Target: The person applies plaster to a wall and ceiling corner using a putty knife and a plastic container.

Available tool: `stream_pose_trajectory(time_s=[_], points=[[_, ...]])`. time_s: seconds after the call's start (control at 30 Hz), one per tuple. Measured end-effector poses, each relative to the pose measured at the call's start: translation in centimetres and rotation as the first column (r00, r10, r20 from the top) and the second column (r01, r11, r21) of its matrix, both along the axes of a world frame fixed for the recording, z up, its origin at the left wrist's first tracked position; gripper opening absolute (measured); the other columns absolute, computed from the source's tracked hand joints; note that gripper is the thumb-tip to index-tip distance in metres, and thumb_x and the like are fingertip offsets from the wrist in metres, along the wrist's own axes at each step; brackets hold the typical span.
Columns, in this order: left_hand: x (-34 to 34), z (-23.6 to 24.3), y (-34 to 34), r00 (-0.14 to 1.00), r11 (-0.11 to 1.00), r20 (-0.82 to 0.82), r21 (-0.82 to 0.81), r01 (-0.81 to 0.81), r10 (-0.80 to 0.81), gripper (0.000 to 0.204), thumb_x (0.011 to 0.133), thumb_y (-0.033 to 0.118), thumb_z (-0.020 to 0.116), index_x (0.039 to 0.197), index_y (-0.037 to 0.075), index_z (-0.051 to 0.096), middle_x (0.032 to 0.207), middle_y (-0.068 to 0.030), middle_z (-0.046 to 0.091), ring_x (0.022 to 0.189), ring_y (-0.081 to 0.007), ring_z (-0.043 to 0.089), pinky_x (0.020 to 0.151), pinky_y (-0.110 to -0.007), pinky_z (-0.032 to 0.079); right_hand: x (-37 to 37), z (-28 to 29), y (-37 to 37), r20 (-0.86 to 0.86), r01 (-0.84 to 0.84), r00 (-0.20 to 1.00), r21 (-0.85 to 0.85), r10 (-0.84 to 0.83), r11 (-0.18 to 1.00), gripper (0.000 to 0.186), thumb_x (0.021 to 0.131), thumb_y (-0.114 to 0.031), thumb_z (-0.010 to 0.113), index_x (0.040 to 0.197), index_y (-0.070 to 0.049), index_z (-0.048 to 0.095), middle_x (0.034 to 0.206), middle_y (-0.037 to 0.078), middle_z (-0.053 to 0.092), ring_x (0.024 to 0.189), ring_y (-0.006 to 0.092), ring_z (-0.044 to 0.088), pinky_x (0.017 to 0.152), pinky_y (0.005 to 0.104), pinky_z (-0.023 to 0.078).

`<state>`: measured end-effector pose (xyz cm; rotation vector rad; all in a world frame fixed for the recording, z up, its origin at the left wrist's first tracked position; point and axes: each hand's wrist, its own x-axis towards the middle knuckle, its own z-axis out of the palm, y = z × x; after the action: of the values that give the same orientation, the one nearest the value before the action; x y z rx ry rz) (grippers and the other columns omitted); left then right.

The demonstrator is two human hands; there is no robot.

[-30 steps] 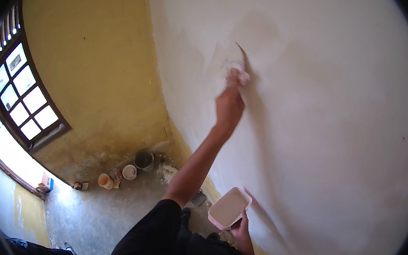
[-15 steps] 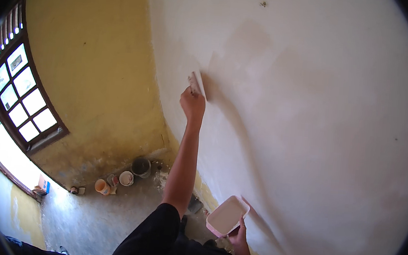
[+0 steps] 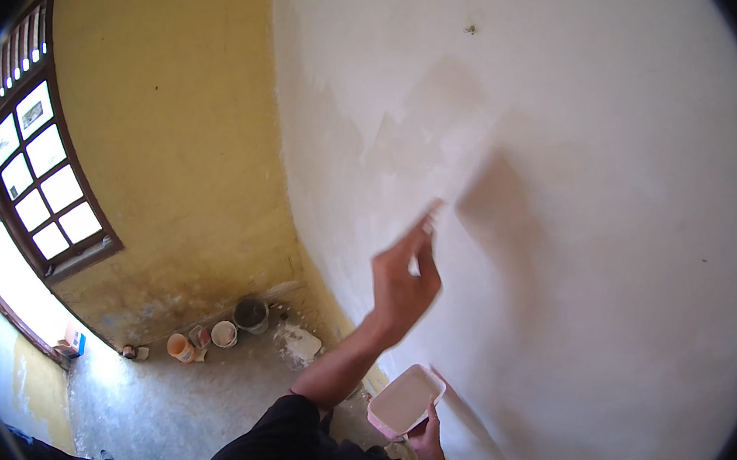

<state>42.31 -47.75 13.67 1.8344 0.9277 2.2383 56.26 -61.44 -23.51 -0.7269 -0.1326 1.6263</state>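
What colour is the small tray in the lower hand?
The tray is pale pink with a whitish inside, seen in the head view.

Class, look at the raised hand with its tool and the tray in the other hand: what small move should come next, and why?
Probably lower the left hand and its scraper to the pink tray held by the right hand to reload. The blade looks lifted off the white wall, though blur makes that uncertain.

Broad bare white wall (image 3: pixel 564 203) lies open above and right of the raised hand (image 3: pixel 403 281); a tub (image 3: pixel 406 400) sits below it.
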Motion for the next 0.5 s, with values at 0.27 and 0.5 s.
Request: stream_pose_trajectory(time_s=[0.27, 0.5], points=[[3.7, -3.7, 8.3, 0.919, 0.969, -0.325, 0.174, -0.177, 0.226, 0.069, 0.074, -0.013, 0.051, 0.141, -0.001, 0.041, 0.140, -0.0235, 0.046, 0.112, -0.0330, 0.061, 0.074, -0.036, 0.056, 0.2, -0.8, -0.2, -0.014, -0.008, 1.000, -0.009, 0.008, 1.000, 0.046, 0.099, -0.038, 0.049, 0.135, -0.010, 0.044, 0.129, 0.008, 0.056, 0.120, 0.0256, 0.054, 0.102, 0.0454, 0.043], [-1.0, -9.8, 2.5, 0.997, 0.997, -0.020, 0.004, -0.081, 0.081, 0.018, 0.081, -0.012, 0.053, 0.091, -0.005, 0.066, 0.102, -0.0204, 0.069, 0.083, -0.0325, 0.071, 0.066, -0.030, 0.054, 0.6, -0.1, 0.1, 0.004, -0.061, 0.998, 0.067, 0.061, 0.996, 0.047, 0.099, -0.039, 0.047, 0.135, -0.009, 0.044, 0.129, 0.009, 0.056, 0.120, 0.0265, 0.054, 0.103, 0.0462, 0.043]])
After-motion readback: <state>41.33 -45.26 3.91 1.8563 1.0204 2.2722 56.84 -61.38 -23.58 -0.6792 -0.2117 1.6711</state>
